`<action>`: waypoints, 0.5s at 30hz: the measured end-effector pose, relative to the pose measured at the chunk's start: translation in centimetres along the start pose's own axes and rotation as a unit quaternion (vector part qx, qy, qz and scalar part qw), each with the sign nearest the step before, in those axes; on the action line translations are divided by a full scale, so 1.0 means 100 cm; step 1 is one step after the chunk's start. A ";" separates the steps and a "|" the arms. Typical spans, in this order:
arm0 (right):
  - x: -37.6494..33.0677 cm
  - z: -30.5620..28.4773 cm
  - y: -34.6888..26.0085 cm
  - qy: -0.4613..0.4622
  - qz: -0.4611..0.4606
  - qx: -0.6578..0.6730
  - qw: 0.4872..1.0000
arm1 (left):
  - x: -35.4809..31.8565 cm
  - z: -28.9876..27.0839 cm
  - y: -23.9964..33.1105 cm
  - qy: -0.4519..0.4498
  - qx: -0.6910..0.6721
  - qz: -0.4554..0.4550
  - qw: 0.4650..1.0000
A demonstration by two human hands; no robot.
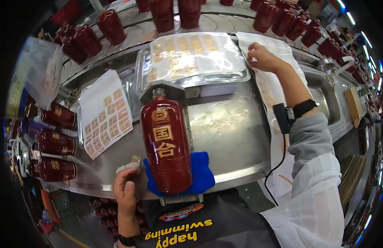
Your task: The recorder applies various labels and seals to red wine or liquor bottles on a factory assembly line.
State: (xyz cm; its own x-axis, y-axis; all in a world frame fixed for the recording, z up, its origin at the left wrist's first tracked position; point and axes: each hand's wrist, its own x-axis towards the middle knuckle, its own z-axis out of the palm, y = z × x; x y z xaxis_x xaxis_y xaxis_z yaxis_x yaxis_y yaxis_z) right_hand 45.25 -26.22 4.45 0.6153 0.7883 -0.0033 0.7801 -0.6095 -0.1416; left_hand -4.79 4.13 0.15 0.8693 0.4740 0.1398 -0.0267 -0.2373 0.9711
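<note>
A dark red bottle (166,144) with raised gold characters lies tilted on a metal stand, its neck pointing away from me. Under its base is a blue cloth (203,171). My left hand (126,194) is beside the bottle's lower left, fingers curled round a small white cloth (128,166). A small gold piece (136,159) rests just beyond those fingertips. Out at the far right, my right hand (262,58) has its fingers bent together by the right end of a metal tray (243,77); what they hold, if anything, is hidden. On that tray lies a clear sheet of gold decals (183,51).
A white sheet of gold decals (109,115) lies at the left. Red bottles (57,142) stand along the left edge, and more (111,27) ride a curved conveyor at the back. A long white sheet (278,89) and a sink (323,93) are at right.
</note>
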 end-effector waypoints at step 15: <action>-0.053 -0.110 0.022 0.181 0.093 -0.042 0.978 | 0.001 -0.001 0.002 -0.052 0.055 0.022 0.997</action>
State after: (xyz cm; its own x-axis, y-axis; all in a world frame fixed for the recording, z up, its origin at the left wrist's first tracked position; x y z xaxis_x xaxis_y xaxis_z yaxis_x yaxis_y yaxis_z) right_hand 44.93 -32.71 15.05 0.7351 0.5910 0.3321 0.6485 -0.7558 -0.0905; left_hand -4.76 4.22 0.35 0.9154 0.3715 0.1549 -0.0165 -0.3499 0.9367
